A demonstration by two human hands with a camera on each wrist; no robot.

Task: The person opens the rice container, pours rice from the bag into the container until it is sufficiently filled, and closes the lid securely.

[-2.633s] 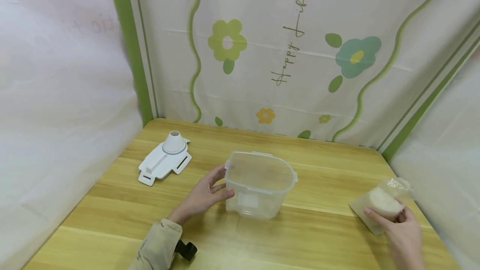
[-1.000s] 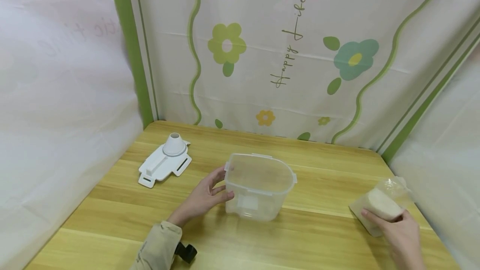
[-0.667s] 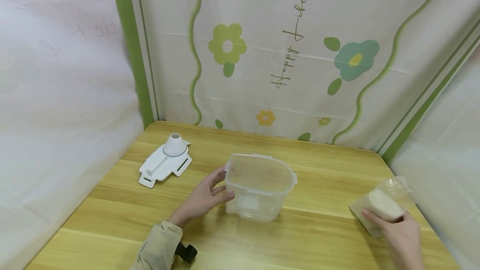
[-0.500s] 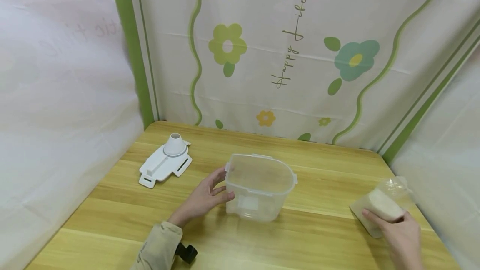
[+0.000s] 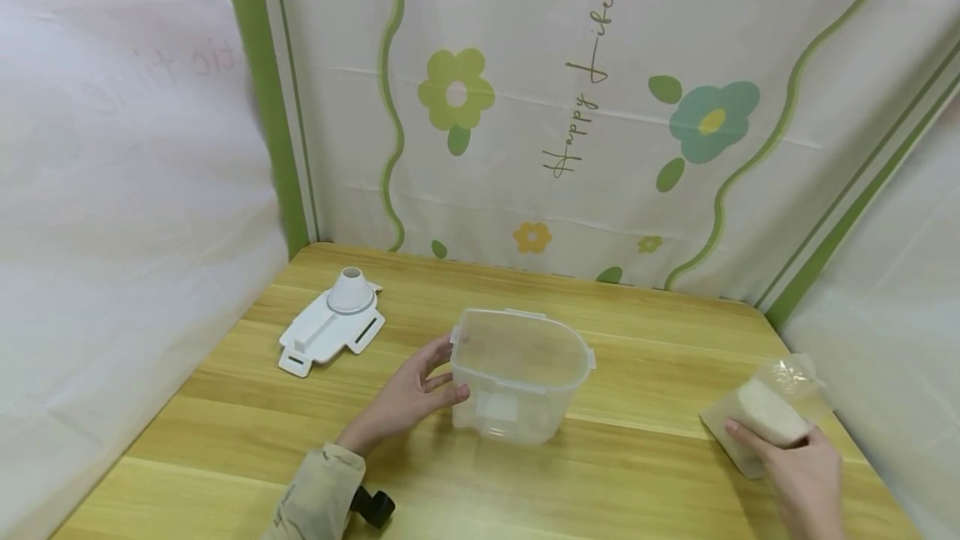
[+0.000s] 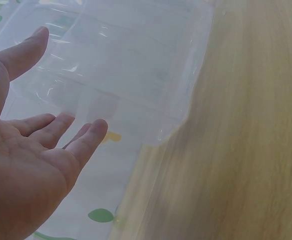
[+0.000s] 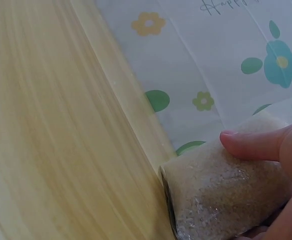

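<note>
Where right fingers (image 7: pixel 251 146) grip, the bag (image 7: pixel 213 195) lies tilted.

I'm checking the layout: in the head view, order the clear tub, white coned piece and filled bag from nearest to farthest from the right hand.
1. Filled bag: gripped in the right hand.
2. Clear tub: near centre.
3. White coned piece: far left, farther back.

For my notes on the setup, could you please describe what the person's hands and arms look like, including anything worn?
The left hand is bare below a beige sleeve with a gathered cuff and faint dark marks. A small black fitting juts out beside the sleeve. The right hand is bare too, with no sleeve in view.
</note>
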